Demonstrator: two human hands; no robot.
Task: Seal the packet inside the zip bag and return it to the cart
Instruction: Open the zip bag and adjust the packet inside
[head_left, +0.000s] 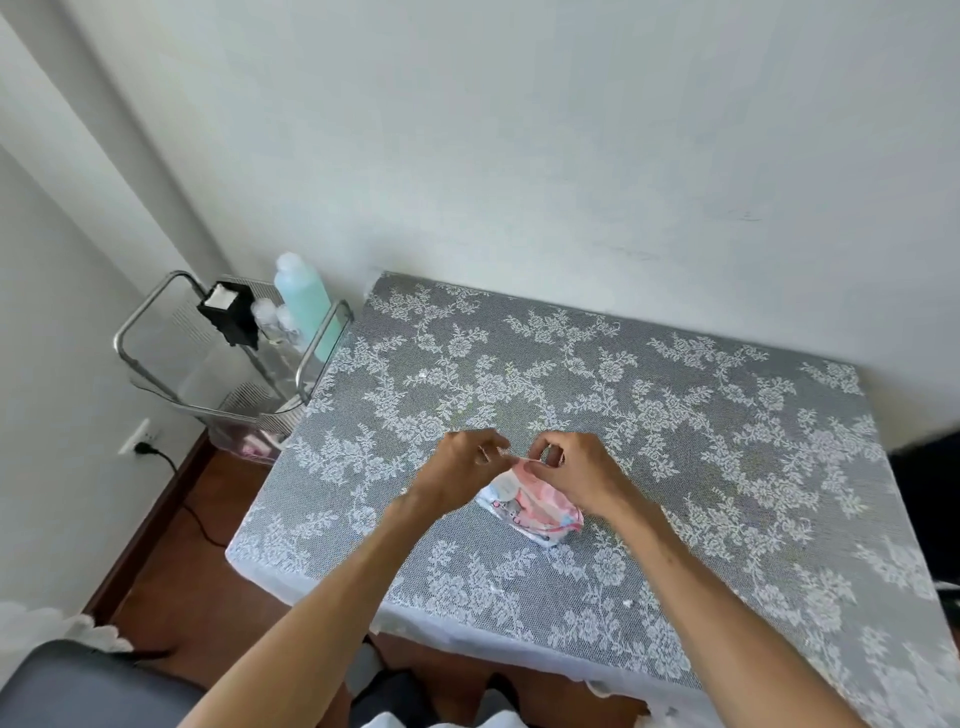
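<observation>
A clear zip bag (535, 506) lies on the lace-covered table (675, 426), with a pink and white packet inside it. My left hand (462, 462) and my right hand (576, 467) both pinch the bag's top edge, fingertips close together above the packet. The lower part of the bag rests on the cloth. The cart (218, 358), a metal-framed trolley with clear trays, stands to the left of the table against the wall.
On the cart's top tray stand a tall pale green bottle (304, 299), a black box (228, 309) and small clear bottles. A wall socket with a black cable (150, 449) is low on the left. A grey seat (78, 686) is at bottom left.
</observation>
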